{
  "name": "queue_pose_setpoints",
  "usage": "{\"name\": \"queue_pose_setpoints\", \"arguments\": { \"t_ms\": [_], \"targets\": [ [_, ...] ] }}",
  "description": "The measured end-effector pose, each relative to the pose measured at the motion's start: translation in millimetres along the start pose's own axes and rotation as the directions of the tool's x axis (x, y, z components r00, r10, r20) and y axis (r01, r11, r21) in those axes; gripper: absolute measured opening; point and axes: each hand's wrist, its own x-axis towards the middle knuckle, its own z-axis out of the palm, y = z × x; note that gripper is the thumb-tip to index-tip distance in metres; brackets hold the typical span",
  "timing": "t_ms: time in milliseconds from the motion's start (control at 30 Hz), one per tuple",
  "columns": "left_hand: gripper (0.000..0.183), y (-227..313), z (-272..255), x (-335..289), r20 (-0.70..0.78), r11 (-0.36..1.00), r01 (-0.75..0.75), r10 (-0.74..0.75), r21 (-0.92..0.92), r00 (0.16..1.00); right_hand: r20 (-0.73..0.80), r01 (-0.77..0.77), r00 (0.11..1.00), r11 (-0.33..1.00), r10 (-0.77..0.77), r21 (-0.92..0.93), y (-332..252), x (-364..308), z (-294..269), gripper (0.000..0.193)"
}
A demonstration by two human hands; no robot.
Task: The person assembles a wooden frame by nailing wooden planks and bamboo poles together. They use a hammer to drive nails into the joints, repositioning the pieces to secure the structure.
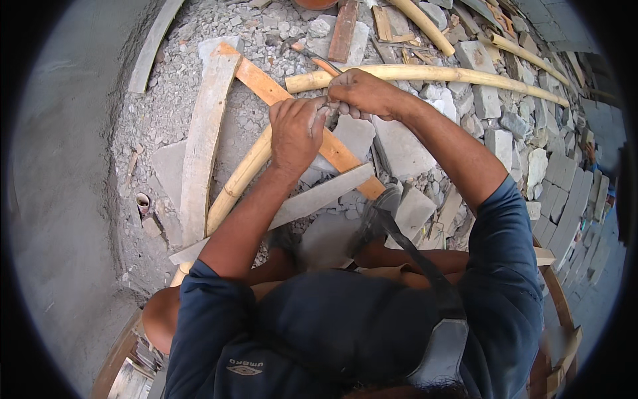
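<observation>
My left hand (297, 133) and my right hand (362, 92) meet over an orange-brown wooden board (341, 157). Both have their fingers curled and pinched together, and whatever lies between the fingertips is too small or hidden to make out. The board slants from upper left to lower right. Its upper end overlaps a grey plank (201, 143), and its lower end meets another grey plank (325, 193) near my feet. Under my left wrist runs a bamboo pole (240, 178). Just beyond the hands lies what looks like a hammer (324, 64) with an orange handle, beside a second bamboo pole (412, 72).
Rubble (272, 30) and broken concrete blocks (402, 146) cover the ground. A grey plastered wall (60, 166) rises on the left. Stacked grey blocks (565, 193) stand at right. A small cup (142, 200) sits at left, and a reddish wood piece (343, 33) lies at the far side.
</observation>
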Motion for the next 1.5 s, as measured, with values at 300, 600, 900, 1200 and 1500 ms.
{"name": "queue_pose_setpoints", "arguments": {
  "t_ms": [300,600,900,1200,1500],
  "targets": [
    [0.029,18,28,-83,0.146,0.939,0.336,-0.343,0.070,0.928,-0.546,-0.266,0.758,0.594,-0.357,-0.759,40,109,-4,0.065],
    [0.030,16,57,-131,0.323,0.901,0.404,-0.434,0.159,0.841,-0.493,-0.287,0.850,0.622,-0.184,-0.728,59,163,13,0.042],
    [0.023,11,55,-130,0.061,0.976,0.198,-0.204,0.094,0.977,-0.503,-0.114,0.823,0.790,-0.264,-0.602,52,41,-32,0.053],
    [0.018,25,66,-91,0.137,0.881,0.050,0.017,-0.471,0.990,-0.516,-0.009,0.827,0.911,-0.225,-0.412,70,-255,16,0.029],
    [0.014,21,81,-93,0.157,0.913,-0.066,0.140,-0.403,0.978,-0.570,-0.103,0.821,0.984,0.002,-0.145,211,-293,115,0.029]
  ]
}}
